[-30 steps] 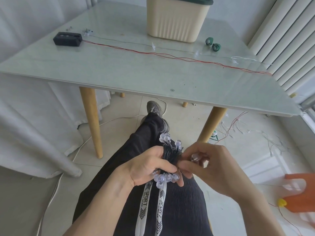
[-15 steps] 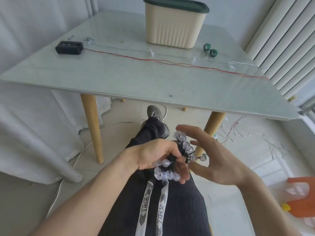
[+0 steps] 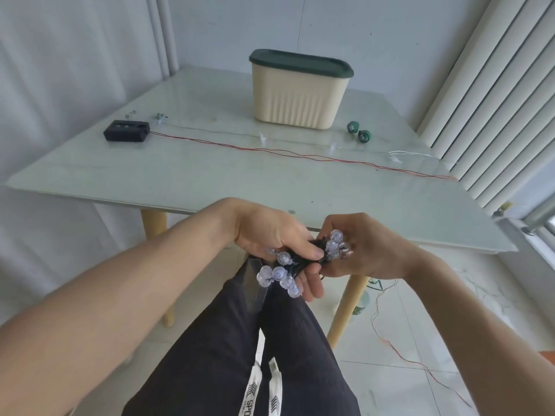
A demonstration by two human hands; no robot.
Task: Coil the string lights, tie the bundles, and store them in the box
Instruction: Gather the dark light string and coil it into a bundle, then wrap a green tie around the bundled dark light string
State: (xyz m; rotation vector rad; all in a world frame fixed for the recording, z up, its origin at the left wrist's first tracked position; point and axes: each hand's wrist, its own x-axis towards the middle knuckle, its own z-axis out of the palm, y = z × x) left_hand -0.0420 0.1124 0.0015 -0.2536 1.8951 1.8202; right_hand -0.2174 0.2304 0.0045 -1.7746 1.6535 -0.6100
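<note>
A coiled bundle of string lights (image 3: 282, 270), dark wire with clear round bulbs, hangs over my lap just in front of the table's near edge. My left hand (image 3: 270, 235) grips the bundle's middle from above. My right hand (image 3: 365, 250) curls round the bundle's right end, where several bulbs (image 3: 335, 244) stick out. A cream box with a dark green lid (image 3: 300, 91) stands shut at the back of the table. Another string with red wire (image 3: 300, 151) stretches across the tabletop from a black battery case (image 3: 126, 131).
Two green tape rolls (image 3: 359, 132) lie right of the box. A white wire (image 3: 411, 154) lies near the table's right edge. Red wire (image 3: 390, 340) trails on the floor beside the wooden table leg (image 3: 345, 307). A radiator (image 3: 495, 94) stands on the right.
The view has tilted up toward the table. My hands have risen with the bundle, and my right hand, spread open half a second ago, now curls round its right end.
</note>
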